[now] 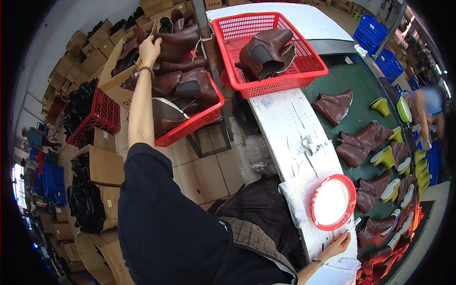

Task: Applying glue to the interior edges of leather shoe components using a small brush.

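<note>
At the upper left, my left hand (149,50) reaches over a heap of brown leather boots, its fingers closed on the edge of one brown boot (178,45). These boots fill a red plastic basket (192,124). My right hand (338,243) is low on the white bench, pinching a thin white-tipped stick (354,224), perhaps a brush. Just beyond that hand stands a red-rimmed bowl of white paste (331,202), on a white cloth (298,197).
A second red basket (244,88) holds brown boots on the bench's far end (273,107). Brown boots and yellow-green shoe pieces line the green conveyor (327,78) at right. Another person (420,109) works across it. Cartons (102,164) and a dark red crate (102,116) stand at left.
</note>
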Available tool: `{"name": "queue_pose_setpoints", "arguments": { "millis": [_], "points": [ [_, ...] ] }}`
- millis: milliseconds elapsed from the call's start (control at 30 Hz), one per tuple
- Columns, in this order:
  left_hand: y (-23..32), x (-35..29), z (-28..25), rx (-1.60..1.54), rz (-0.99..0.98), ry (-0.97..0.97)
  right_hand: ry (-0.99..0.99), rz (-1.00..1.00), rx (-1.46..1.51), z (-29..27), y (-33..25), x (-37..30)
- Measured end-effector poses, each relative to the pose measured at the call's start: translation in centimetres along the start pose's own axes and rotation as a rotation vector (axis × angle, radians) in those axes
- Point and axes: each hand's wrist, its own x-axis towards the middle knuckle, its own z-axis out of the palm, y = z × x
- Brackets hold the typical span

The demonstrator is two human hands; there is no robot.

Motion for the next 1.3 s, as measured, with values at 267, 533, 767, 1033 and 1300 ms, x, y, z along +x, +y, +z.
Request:
{"name": "queue_pose_setpoints", "arguments": {
  "millis": [267, 533, 767, 1033, 1300],
  "points": [
    [3.8, -2.6, -9.0, -0.257, 0.005, 0.521, 0.029, 0.041, -0.007, 0.0, -1.0, -0.3],
    [14.6, -14.8, -9.8, -1.143, -0.273, -0.096, -0.002, 0.024, 0.122, 0.6, -0.3, -0.1],
    [15.2, -7.7, -1.0, -1.094, -0.422, 0.493, -0.026, 0.02, 0.021, -0.2, -1.1, -0.4],
    [26.6, -8.3, 4.4, -0.892, -0.209, 0.412, -0.027, -0.02, -0.029, 0.3, -1.5, -0.4],
    [23.1, -12.0, -3.4, -0.593, 0.187, -0.104, 0.003, -0.003, -0.006, 0.4, -1.8, -0.9]
  ]
}}
